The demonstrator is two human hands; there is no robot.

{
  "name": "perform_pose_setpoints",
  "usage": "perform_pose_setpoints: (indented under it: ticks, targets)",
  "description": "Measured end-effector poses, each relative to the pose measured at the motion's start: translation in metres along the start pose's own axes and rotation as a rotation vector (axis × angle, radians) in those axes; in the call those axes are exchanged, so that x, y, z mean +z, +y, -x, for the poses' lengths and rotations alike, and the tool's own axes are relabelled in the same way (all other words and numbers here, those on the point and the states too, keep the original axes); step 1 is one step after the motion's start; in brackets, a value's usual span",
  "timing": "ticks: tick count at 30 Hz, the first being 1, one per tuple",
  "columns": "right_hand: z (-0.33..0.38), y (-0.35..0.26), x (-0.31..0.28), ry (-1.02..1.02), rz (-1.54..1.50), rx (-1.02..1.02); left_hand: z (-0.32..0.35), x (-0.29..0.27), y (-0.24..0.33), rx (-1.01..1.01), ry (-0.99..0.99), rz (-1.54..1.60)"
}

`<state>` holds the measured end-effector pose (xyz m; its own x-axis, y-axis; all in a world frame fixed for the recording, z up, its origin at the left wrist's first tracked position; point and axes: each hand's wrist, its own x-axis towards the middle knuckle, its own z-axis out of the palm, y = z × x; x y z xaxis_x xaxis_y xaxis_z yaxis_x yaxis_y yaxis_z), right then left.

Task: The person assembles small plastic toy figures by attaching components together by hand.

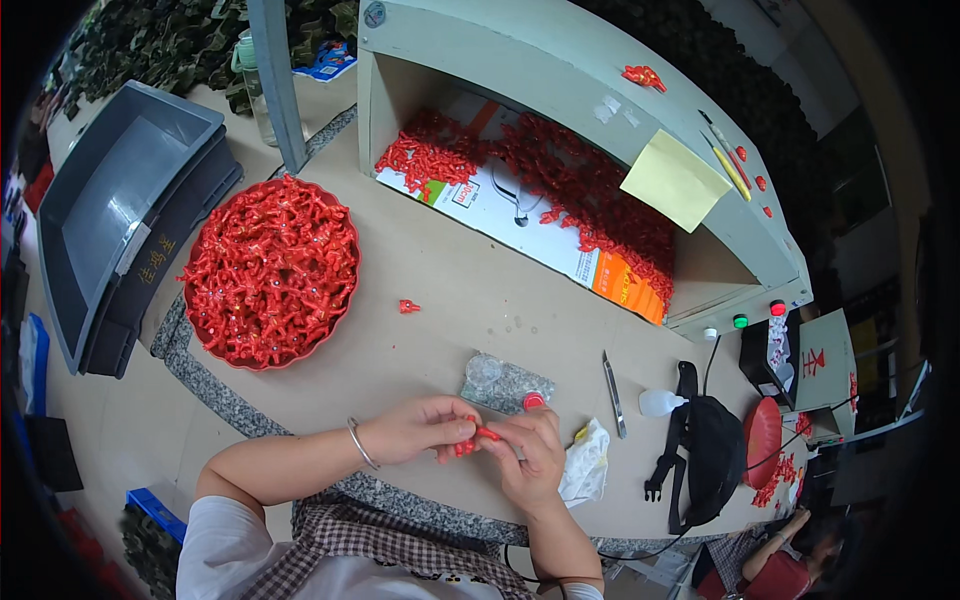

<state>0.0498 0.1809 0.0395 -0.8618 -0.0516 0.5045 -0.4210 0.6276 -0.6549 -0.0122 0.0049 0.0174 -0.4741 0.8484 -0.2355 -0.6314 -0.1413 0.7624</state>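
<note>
Both of my hands meet over the table's near edge. My left hand (432,430), with a bangle on its wrist, pinches a small red plastic figure (464,447). Against it, my right hand (532,458) pinches a small red plastic piece (488,434); whether the two are joined I cannot tell. Just beyond my fingers lie a speckled stone slab (522,386) with a clear round container (484,371) on it and a red cap (533,401) at its edge. A crumpled white cloth (587,464) is beside my right hand. Farther off lies a single red piece (408,306).
A red bowl (350,300) heaped with red figures stands left, near grey stacked bins (140,230). The shelf box (580,60) at the back holds piles of red parts (590,190). Tweezers (613,394), a white bottle (660,403) and a black waist bag (712,460) lie right.
</note>
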Motion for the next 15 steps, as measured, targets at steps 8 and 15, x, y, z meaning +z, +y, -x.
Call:
perform_pose_setpoints:
  ticks: [8,15]
  targets:
    - [0.006,0.008,-0.059,0.088,0.378,0.068,-0.003,-0.013,-0.007,-0.022,0.101,0.205]
    - [0.014,0.032,-0.056,-0.038,0.602,0.008,-0.005,-0.010,-0.007,-0.021,0.129,0.186]
